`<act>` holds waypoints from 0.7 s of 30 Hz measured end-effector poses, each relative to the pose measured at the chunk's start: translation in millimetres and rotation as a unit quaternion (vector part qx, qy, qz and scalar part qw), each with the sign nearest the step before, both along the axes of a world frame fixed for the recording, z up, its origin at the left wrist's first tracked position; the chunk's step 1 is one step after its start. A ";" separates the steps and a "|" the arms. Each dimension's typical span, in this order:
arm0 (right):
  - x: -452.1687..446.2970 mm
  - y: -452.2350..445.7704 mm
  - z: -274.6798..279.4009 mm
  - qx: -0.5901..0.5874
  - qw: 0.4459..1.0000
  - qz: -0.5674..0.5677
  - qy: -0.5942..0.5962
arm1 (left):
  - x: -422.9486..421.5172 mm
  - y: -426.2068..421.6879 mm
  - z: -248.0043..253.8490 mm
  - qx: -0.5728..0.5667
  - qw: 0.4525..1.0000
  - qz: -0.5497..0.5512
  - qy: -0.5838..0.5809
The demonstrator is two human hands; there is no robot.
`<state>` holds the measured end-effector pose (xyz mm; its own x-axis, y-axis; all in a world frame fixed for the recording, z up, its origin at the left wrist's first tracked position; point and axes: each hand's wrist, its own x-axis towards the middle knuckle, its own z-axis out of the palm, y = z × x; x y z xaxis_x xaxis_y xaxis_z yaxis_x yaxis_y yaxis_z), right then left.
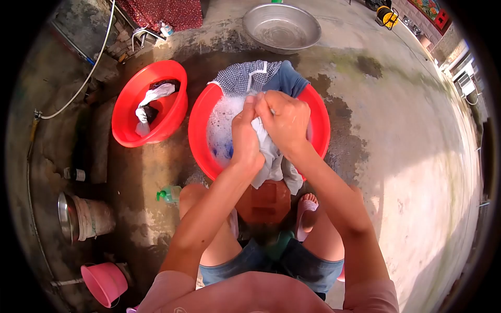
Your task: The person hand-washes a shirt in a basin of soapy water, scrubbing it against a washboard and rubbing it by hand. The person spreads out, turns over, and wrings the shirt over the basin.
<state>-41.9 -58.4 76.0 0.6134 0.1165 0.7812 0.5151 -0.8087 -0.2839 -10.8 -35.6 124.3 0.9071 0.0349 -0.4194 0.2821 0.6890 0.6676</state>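
Both my hands are closed on a light grey-white cloth point(267, 148) above a red basin point(199, 138) of sudsy water point(222, 122). My left hand point(246, 130) grips it from the left side. Against it, on the right, my right hand point(286, 117) is wrapped round the upper part of the same cloth. The cloth's lower end hangs over the basin's near rim. A checked cloth point(237, 78) and a blue-grey cloth point(286, 81) lie over the far rim. Something blue shows in the water at the left.
Another red basin point(122, 112) with white and dark cloths stands at the left. A metal basin point(282, 28) is at the back. Near my knees are a reddish-brown block point(265, 201) and a green pump bottle point(171, 194). Buckets point(96, 216) and a pink pail point(104, 283) stand lower left.
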 end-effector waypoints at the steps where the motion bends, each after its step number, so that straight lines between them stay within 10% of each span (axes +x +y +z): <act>1: 4.0 0.1 -1.4 -0.008 1.000 -0.008 -0.004 | 20.2 11.7 -24.7 -0.127 0.973 -0.154 -0.117; 4: 1.3 -15.0 4.5 -0.111 0.991 0.073 0.009 | 49.3 38.9 -100.3 -0.391 0.769 -0.402 -0.309; 5: 6.7 -6.1 13.6 -0.456 0.888 -0.057 0.037 | 42.8 30.1 -103.6 -0.299 0.869 -0.311 -0.241; 7: 24.1 19.1 41.0 -0.905 0.317 -0.273 0.080 | 5.6 2.7 -16.1 -0.092 0.986 -0.110 -0.090; 8: 17.3 14.9 38.0 -0.814 0.521 -0.217 0.137 | -6.1 -2.3 2.5 0.017 1.000 0.002 -0.005; 10: 6.7 -7.0 31.6 -0.503 0.833 -0.088 0.213 | 45.9 28.9 -83.4 -0.268 0.886 -0.295 -0.238; 11: -1.6 -14.1 25.5 -0.299 0.924 -0.006 0.239 | 36.5 26.0 -81.0 -0.275 0.890 -0.276 -0.236; 13: -9.5 -14.1 15.3 -0.050 0.972 0.072 0.216 | 18.4 19.7 -74.5 -0.288 0.898 -0.237 -0.235; 15: -8.1 -13.6 8.6 -0.015 0.988 0.069 0.134 | -6.5 0.3 -9.2 0.009 0.999 -0.034 -0.033; 18: 6.7 -11.5 3.5 0.036 0.997 0.073 -0.001 | 20.2 25.4 -63.8 -0.207 0.944 -0.193 -0.170; 21: 34.3 -33.7 2.5 0.139 0.988 0.061 0.018 | 1.5 9.4 -63.0 -0.097 0.975 -0.087 -0.177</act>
<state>-7.6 -92.1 78.5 0.6366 -0.0257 0.7708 0.5888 -0.6293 -0.5073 -9.3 -26.2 61.3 0.9815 -0.1813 -0.0613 0.1809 0.7749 0.6057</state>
